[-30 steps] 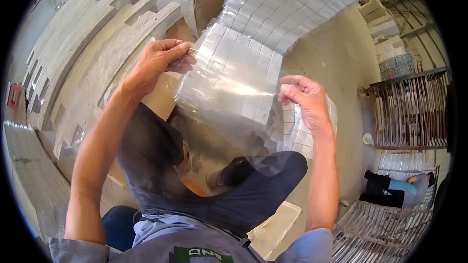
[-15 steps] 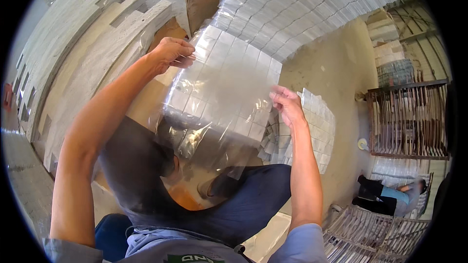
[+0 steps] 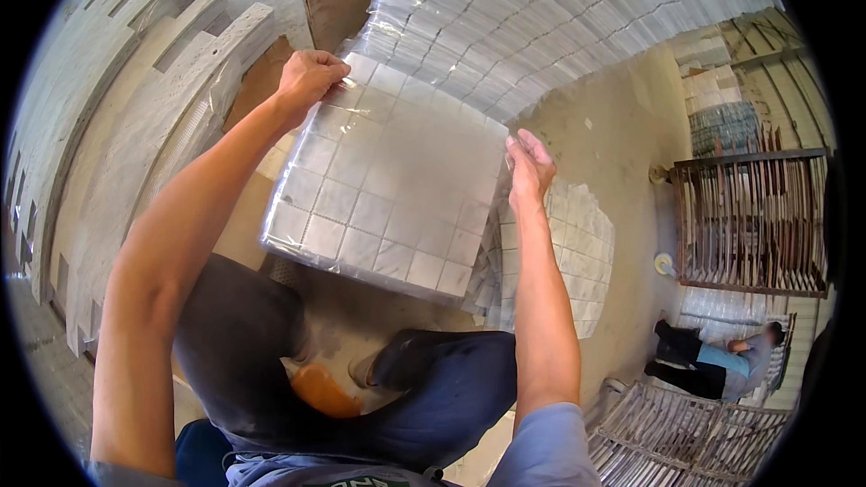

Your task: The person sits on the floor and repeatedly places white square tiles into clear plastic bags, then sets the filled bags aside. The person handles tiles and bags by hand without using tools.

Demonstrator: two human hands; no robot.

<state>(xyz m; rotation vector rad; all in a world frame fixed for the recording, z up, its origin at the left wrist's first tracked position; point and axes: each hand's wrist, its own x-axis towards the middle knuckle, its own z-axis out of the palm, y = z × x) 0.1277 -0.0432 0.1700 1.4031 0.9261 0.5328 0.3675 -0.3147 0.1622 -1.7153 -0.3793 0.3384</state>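
A square mosaic tile sheet (image 3: 361, 216) of pale grey-white marble lies in front of me on top of a stack. Clear plastic film (image 3: 311, 131) covers it, with glossy creases along the left and front edges. At the far left corner, my left hand (image 3: 309, 83) is closed in a pinch on the film. My right hand (image 3: 530, 167) is at the far right corner, thumb and fingers pinching the film's edge.
Tall rows of plastic-wrapped tile sheets (image 3: 541, 27) stand beyond. Stepped pale slabs (image 3: 171, 99) line the left. More mosaic sheets (image 3: 568, 243) lie right, near racks of upright strips (image 3: 749, 225). A person in dark trousers (image 3: 713, 361) is at far right. An orange object (image 3: 325, 390) sits between my legs.
The film, raised and billowing over my knees before, now lies flat over the tile sheet. My right hand has moved slightly farther away, and the sheet's near edge now shows clearly.
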